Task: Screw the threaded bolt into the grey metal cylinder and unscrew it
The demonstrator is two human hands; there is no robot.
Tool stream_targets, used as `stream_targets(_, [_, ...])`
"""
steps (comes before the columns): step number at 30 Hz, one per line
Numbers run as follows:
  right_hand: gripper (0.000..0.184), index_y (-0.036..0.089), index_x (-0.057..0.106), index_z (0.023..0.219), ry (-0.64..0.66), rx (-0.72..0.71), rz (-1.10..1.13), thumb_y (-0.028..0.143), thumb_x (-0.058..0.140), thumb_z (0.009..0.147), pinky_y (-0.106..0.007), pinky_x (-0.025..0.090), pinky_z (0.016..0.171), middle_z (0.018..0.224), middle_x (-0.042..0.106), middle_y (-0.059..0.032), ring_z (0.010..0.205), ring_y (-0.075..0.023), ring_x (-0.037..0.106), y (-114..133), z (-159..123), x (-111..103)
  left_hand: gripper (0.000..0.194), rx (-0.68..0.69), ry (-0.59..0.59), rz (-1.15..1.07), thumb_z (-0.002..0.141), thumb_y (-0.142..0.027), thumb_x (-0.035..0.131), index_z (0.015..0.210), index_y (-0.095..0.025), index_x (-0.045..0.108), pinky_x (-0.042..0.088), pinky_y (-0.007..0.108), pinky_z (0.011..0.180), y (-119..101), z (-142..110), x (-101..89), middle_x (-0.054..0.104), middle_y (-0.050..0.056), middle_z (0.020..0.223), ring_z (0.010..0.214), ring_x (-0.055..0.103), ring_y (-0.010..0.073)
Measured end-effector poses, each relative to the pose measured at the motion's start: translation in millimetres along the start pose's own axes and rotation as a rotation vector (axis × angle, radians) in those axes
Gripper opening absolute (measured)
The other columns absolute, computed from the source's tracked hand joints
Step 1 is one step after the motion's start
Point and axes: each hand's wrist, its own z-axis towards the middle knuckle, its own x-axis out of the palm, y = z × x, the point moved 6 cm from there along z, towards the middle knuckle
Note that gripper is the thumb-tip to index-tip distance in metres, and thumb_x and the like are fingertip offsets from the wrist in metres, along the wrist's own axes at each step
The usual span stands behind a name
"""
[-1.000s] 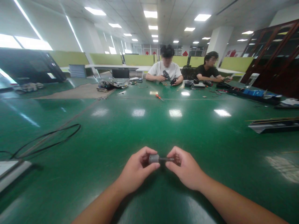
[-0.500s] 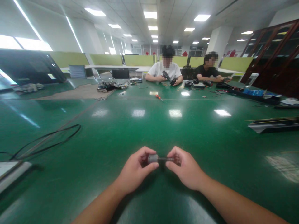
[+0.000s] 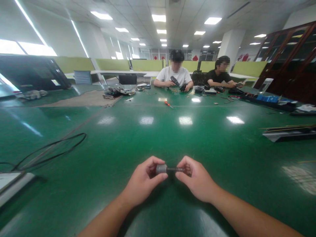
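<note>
Between my two hands lies a small grey metal cylinder with a thin dark shaft [image 3: 161,169], held level just above or on the green table; I cannot tell which. The thumb and fingers of my left hand [image 3: 145,179] are closed round the thick cylinder end. On the other side, my right hand [image 3: 195,177] pinches the far end of the shaft, which looks ridged or threaded. The fingertips of both hands partly cover the piece, and its exact kind does not show.
A red-handled screwdriver [image 3: 169,104] lies ahead on the green table [image 3: 138,141]. Black cable [image 3: 71,146] loops at left, beyond a pale flat object [image 3: 14,187]. At right are metal strips [image 3: 291,132]. Two people sit opposite; one holds a dark power tool [image 3: 175,81].
Both hands keep their grip on the piece, almost unmoved. The camera view has shifted very slightly. The person opposite has moved the power tool a little.
</note>
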Motion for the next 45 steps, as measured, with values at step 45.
stream_targets(45, [0.01, 0.019, 0.055, 0.087, 0.0, -0.006, -0.025, 0.018, 0.063, 0.082, -0.027, 0.044, 0.066, 0.075, 0.061, 0.0017, 0.068, -0.014, 0.057, -2.9, 0.2, -3.5, 0.029, -0.006, 0.013, -0.046, 0.08, -0.026, 0.075, 0.103, -0.017, 0.06, 0.045, 0.03, 0.077, 4.0, 0.6, -5.1, 0.066, 0.003, 0.091, 0.083, 0.061, 0.0181])
